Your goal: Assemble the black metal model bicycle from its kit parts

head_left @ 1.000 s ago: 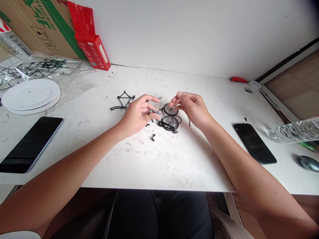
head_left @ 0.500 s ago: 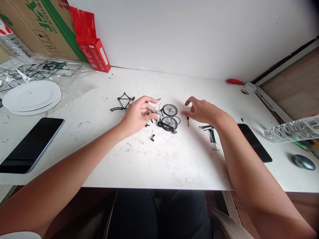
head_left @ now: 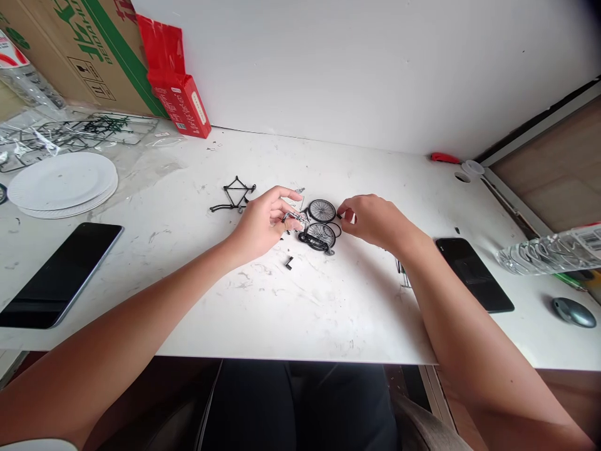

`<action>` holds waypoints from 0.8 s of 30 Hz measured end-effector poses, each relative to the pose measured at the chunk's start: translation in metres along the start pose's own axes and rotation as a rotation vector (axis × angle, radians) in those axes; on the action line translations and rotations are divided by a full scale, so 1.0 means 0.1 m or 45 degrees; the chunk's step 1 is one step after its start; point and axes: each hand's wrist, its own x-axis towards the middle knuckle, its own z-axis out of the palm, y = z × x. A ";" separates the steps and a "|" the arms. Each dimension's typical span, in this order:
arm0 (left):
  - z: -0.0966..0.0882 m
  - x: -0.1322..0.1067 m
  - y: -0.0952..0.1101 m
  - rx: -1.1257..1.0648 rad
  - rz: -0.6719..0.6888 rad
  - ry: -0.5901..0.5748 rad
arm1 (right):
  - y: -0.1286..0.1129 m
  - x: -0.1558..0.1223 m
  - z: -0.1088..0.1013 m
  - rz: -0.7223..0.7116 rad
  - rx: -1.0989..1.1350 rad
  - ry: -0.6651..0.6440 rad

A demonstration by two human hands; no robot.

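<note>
Nearest: black angled part (head_left: 289,263), loose. Your left hand (head_left: 260,220) pinches silver bicycle part (head_left: 295,217); your right hand (head_left: 370,214), just returned beside spoked wheels (head_left: 322,211), now pinches small dark piece (head_left: 339,217): both occupied. Black bicycle frame (head_left: 237,187) farther, left.

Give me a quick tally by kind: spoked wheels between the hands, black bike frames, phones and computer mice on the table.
Spoked wheels: 2
Black bike frame: 1
Phones: 2
Computer mouse: 1
Total: 6

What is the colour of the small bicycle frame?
The bicycle frame is black; see the head view.
</note>
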 end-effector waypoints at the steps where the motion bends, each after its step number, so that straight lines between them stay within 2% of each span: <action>1: 0.00 0.00 0.00 0.009 0.004 0.000 | -0.01 0.01 0.01 -0.006 0.012 0.016; 5: 0.01 -0.01 0.00 0.019 0.016 0.003 | -0.02 0.03 0.03 0.006 0.062 0.050; 10: 0.01 -0.02 0.02 0.073 0.046 0.013 | 0.00 0.02 0.03 -0.060 0.166 0.256; 13: 0.02 -0.04 0.02 0.086 0.058 0.012 | -0.01 0.04 0.08 -0.248 0.384 0.463; 15: 0.02 -0.04 0.03 0.095 0.066 0.016 | -0.03 0.05 0.15 -0.406 0.551 0.672; 17: 0.03 -0.05 0.04 0.095 0.066 0.032 | -0.08 0.06 0.23 -0.423 0.631 0.879; 18: 0.03 -0.06 0.05 0.088 0.062 0.042 | -0.11 0.06 0.26 -0.400 0.652 0.931; 24: 0.05 -0.06 0.11 0.047 0.037 0.054 | -0.26 0.00 0.39 -0.401 0.838 0.981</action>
